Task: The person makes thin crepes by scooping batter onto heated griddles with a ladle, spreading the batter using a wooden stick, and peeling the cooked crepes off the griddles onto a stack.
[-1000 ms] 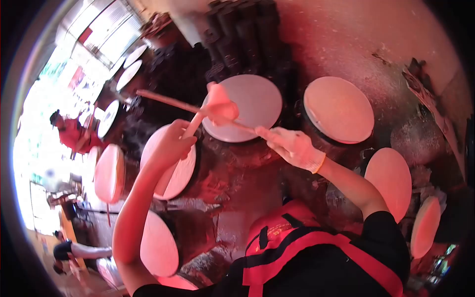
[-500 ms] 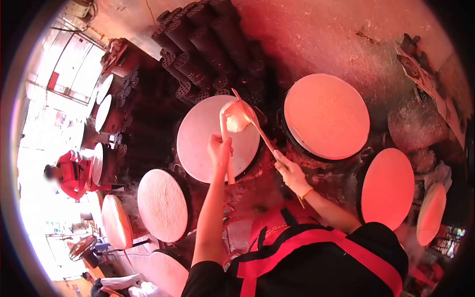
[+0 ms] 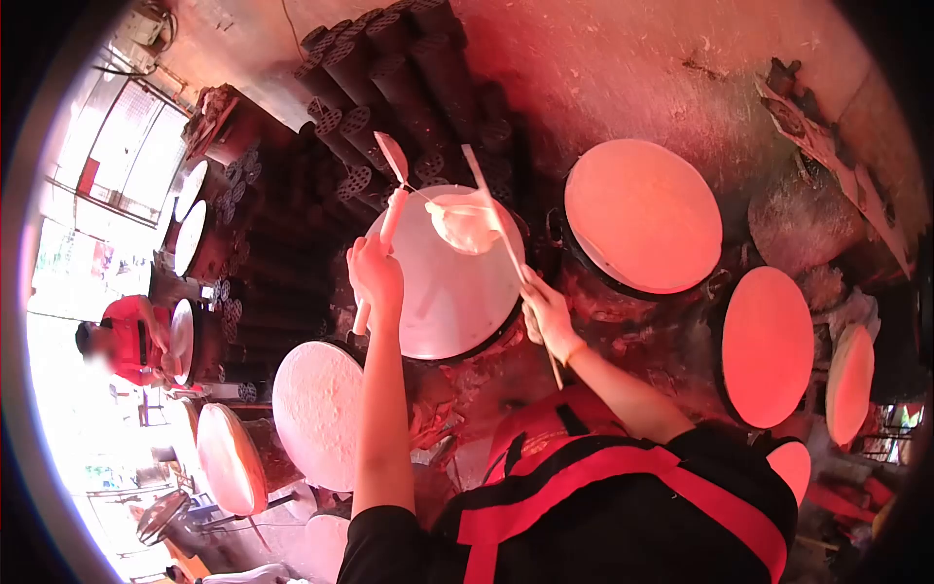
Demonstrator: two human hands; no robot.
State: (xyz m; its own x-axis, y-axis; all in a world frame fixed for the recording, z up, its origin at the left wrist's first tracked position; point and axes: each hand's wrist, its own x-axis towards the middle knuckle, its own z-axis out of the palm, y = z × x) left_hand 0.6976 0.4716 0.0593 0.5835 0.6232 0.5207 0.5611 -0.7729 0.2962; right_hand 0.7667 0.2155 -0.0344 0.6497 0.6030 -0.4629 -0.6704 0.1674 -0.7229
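Note:
My left hand (image 3: 376,273) is closed round the thick pale handle (image 3: 394,216) of a tool with a narrow oval head (image 3: 391,156). The tool is raised at the left edge of a round, pale-topped pan (image 3: 438,311). My right hand (image 3: 551,316) grips a long thin wooden stick (image 3: 501,224), which slants up over the pan. Against the stick, above the pan, is a soft, pale, rounded mass (image 3: 465,226). A thin strand seems to run from it towards the tool's head. Whether the mass hangs from the stick or rests on the pan, I cannot tell.
More round pans surround me: one at the upper right (image 3: 644,219), one at the right (image 3: 769,346) and one at the lower left (image 3: 319,414). Dark perforated cylinders (image 3: 404,88) are stacked against the wall. Another person in red (image 3: 131,336) stands at the far left.
My left hand has moved left and up, drawing its tool away from the stick and the pale mass. My right hand has shifted slightly left and up, with the stick now more upright.

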